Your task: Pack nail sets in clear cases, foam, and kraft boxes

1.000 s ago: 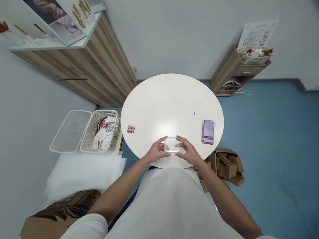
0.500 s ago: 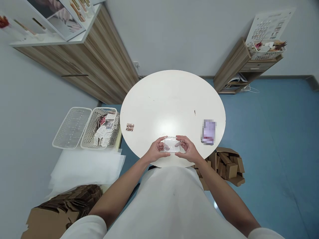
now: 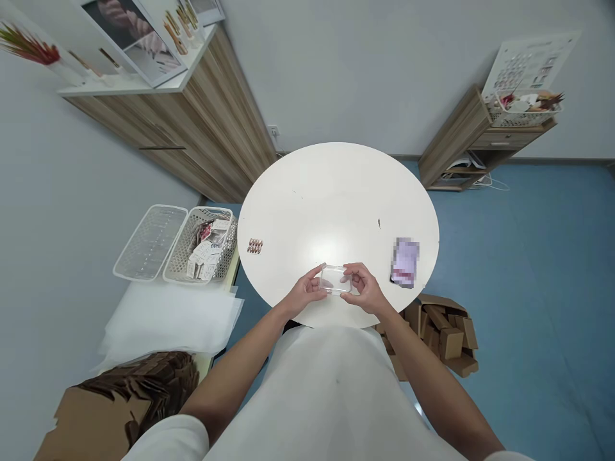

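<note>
A small clear plastic box [image 3: 335, 280] is held between my two hands above the near part of the white oval table [image 3: 336, 186]. My left hand [image 3: 306, 289] grips its left end, thumb along the near side and fingers at the far corner. On the right end, my right hand [image 3: 364, 288] closes its thumb and fingers the same way. Fingers show through the clear walls. To the left on the table lies a small set of reddish-brown nail tips [image 3: 255, 246] in two rows. A blurred purple item [image 3: 404, 261] lies at the right.
Left of the table stand a white basket of cards and packets [image 3: 206, 256], another with clear items [image 3: 151, 243], translucent sheets [image 3: 173, 317] and flattened cardboard [image 3: 96, 416]. An open carton of small boxes [image 3: 449, 339] sits on the floor at right. Cabinets [image 3: 192, 128] stand behind.
The view has shifted slightly, so the surroundings appear a little lower and mostly further right. Both hands keep hold of the clear box, which looks slightly tilted now.
</note>
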{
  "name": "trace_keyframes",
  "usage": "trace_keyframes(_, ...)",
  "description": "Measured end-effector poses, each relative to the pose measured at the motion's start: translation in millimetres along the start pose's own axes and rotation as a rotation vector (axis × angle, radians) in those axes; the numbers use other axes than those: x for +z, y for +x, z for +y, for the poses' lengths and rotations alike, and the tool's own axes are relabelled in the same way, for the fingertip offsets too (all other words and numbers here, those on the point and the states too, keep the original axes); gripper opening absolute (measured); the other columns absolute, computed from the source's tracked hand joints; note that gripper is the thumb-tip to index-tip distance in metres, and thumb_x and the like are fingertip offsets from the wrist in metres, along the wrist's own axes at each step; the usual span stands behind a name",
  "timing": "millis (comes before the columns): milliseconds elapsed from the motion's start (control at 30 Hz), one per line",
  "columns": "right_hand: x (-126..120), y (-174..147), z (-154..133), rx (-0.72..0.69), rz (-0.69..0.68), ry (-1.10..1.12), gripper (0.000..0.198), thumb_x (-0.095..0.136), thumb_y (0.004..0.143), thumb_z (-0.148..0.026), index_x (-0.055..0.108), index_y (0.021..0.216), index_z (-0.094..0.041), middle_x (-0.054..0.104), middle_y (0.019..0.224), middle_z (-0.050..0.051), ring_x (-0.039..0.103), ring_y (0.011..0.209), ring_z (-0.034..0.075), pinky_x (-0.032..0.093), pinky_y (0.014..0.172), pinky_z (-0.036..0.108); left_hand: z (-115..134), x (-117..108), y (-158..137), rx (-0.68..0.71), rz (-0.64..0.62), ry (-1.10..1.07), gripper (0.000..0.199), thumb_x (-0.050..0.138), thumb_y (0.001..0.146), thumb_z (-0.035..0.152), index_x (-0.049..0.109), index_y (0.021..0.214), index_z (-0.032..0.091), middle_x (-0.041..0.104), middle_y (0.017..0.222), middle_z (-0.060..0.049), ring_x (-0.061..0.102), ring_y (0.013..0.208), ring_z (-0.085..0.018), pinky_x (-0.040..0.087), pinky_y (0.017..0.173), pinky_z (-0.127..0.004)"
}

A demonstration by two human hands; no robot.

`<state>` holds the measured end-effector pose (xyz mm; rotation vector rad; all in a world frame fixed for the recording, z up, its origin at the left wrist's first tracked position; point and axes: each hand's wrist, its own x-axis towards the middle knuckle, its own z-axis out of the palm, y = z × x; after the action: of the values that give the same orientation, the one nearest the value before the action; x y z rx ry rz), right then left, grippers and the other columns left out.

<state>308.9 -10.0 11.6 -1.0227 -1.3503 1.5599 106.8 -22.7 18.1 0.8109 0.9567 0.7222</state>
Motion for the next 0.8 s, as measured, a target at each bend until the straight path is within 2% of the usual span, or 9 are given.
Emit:
trace_keyframes(100,-2,1,-2,-0.014,-0.016,-0.049,0.044,0.074,0.056,-0.032,0.054,0.095,-0.025,0.047,0.106,0.006,0.047,0.106,0.02,0.039,0.091,0.036,-4,-6,-1,-0.055,0.068,0.028,0.062,0.068,0.066,0.024,0.043,0.123,0.021,0.063,0.086,-0.004,0.059,0.077,-0.013,0.043,0.077,-0.031)
trace_keyframes(233,-3,9,-2,0.111,0.034,-0.022,0.038,0.063,0.067,-0.046,0.055,0.097,-0.023,0.055,0.099,0.005,0.053,0.098,0.019,0.039,0.09,0.037,-14,-10,-3,-0.069,0.128,0.14,0.039,0.069,0.065,0.028,0.058,0.1,0.015,0.064,0.085,-0.006,0.06,0.077,-0.014,0.044,0.079,-0.033)
trace_keyframes(333,-1,18,3,0.283,0.118,0.055,0.039,0.048,0.075,-0.055,0.058,0.09,-0.021,0.058,0.091,0.004,0.058,0.086,0.018,0.041,0.086,0.037,-21,-10,-3,-0.067,0.153,0.187,0.04,0.069,0.065,0.03,0.058,0.1,0.016,0.064,0.087,-0.006,0.06,0.078,-0.014,0.045,0.079,-0.032)
trace_keyframes(433,2,24,9,0.389,0.141,0.113,0.039,0.05,0.073,-0.055,0.059,0.089,-0.021,0.058,0.09,0.003,0.06,0.08,0.016,0.044,0.083,0.037,-29,-12,-1,-0.061,0.16,0.186,0.04,0.069,0.065,0.031,0.058,0.1,0.015,0.064,0.087,-0.007,0.06,0.079,-0.014,0.045,0.079,-0.032)
trace_keyframes(533,4,23,17,0.477,0.125,0.147,0.041,0.049,0.074,-0.053,0.058,0.1,-0.022,0.057,0.095,0.004,0.06,0.081,0.016,0.045,0.082,0.037,-38,-16,3,-0.054,0.189,0.17,0.04,0.07,0.064,0.031,0.059,0.1,0.016,0.064,0.087,-0.006,0.06,0.079,-0.014,0.045,0.079,-0.031)
trace_keyframes(633,7,14,26,0.55,0.163,0.078,0.048,0.048,0.076,-0.052,0.05,0.115,-0.025,0.055,0.102,0.005,0.059,0.087,0.017,0.043,0.084,0.036,-47,-21,7,-0.072,0.255,0.169,0.04,0.069,0.064,0.03,0.059,0.1,0.016,0.064,0.086,-0.006,0.06,0.077,-0.013,0.045,0.08,-0.032)
trace_keyframes(800,15,-4,44,0.588,0.144,-0.045,0.059,0.051,0.073,-0.05,0.041,0.125,-0.025,0.051,0.111,0.005,0.054,0.094,0.017,0.043,0.082,0.032,-57,-23,15,-0.154,0.335,0.222,0.037,0.067,0.064,0.023,0.059,0.099,0.015,0.062,0.086,-0.006,0.059,0.076,-0.013,0.045,0.077,-0.03)
